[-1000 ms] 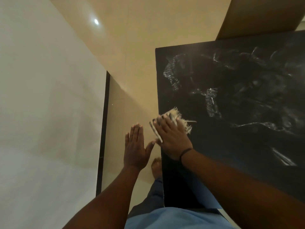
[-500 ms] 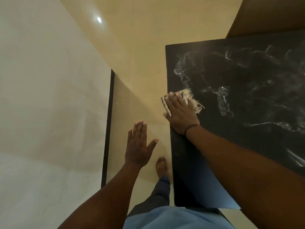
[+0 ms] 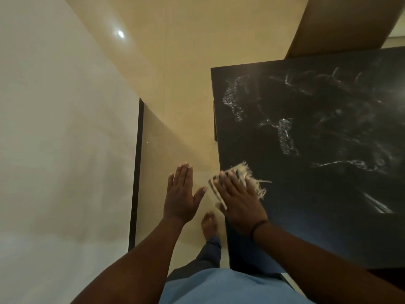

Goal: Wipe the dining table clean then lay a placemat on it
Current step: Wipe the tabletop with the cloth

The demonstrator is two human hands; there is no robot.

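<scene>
The black dining table [image 3: 328, 227] fills the right side, its top streaked with pale smears. My right hand [image 3: 237, 199] lies flat on a frayed, cream cleaning cloth [image 3: 245, 173] at the table's left edge, part of the cloth overhanging that edge. My left hand [image 3: 180, 194] hovers flat and open just left of the table, over the floor, holding nothing. No placemat is in view.
A white wall [image 3: 61, 150] with a dark skirting strip [image 3: 135, 172] runs along the left. Beige floor tiles [image 3: 179, 73] lie between wall and table. A brown panel [image 3: 341, 25] stands behind the table's far edge. My bare foot [image 3: 210, 224] is beside the table.
My right hand slid the cloth away along the table's left edge, then pulled it back toward me. The left hand stayed flat beside the table.
</scene>
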